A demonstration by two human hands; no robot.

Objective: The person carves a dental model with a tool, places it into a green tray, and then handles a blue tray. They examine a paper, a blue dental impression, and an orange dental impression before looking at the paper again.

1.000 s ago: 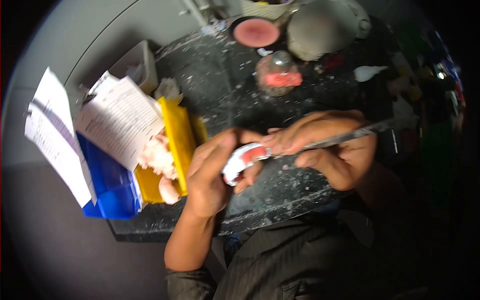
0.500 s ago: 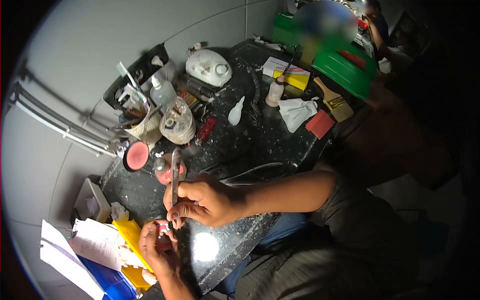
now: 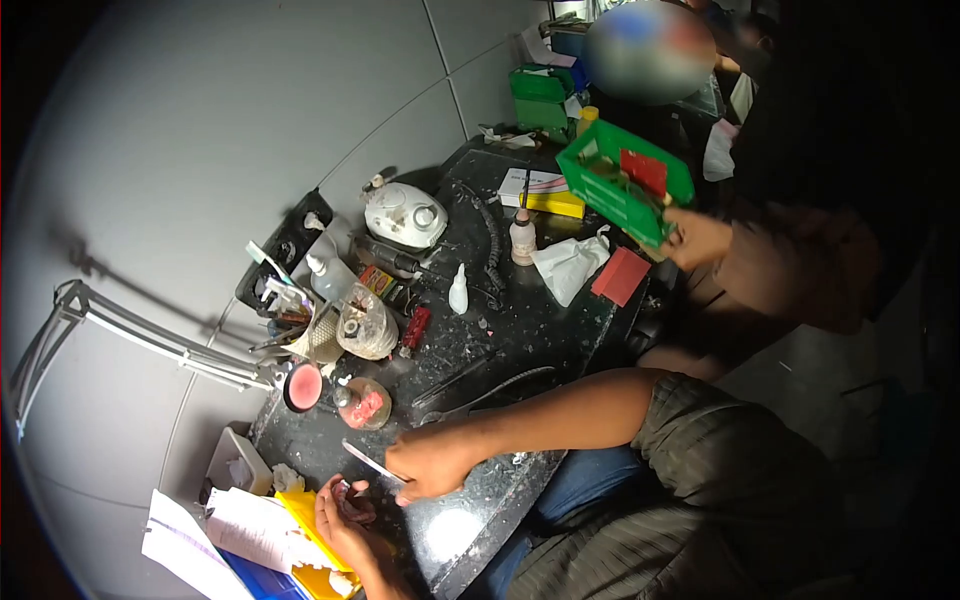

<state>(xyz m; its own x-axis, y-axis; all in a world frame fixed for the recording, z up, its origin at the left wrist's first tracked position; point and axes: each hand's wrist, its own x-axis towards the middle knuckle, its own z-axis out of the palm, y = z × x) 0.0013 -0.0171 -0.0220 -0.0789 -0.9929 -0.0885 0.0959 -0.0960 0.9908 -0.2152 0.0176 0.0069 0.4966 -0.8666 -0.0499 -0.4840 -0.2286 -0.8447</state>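
Note:
Curled around a pink denture (image 3: 356, 503), my left hand (image 3: 340, 522) is low over the bench at the lower left. The teeth on it are hard to make out now. My right hand (image 3: 430, 466) is closed on a thin metal spatula (image 3: 368, 459), whose blade points up and left, apart from the denture. Just beyond the hands stands a round bottle smeared with pink (image 3: 364, 406), beside a dish of pink wax-like material (image 3: 304, 386).
Papers (image 3: 262, 527) and a yellow bin (image 3: 307, 516) lie by my left hand. A co-worker's hand (image 3: 698, 240) holds a green bin (image 3: 622, 205) over the far bench. A lamp arm (image 3: 165, 345), a white machine (image 3: 404, 215) and a brush-topped bottle (image 3: 523, 240) stand farther back.
The spatula has swung from upright to slanted, and my right hand has moved away from the denture. The co-worker's green bin has tipped, showing its inside. My view has shifted.

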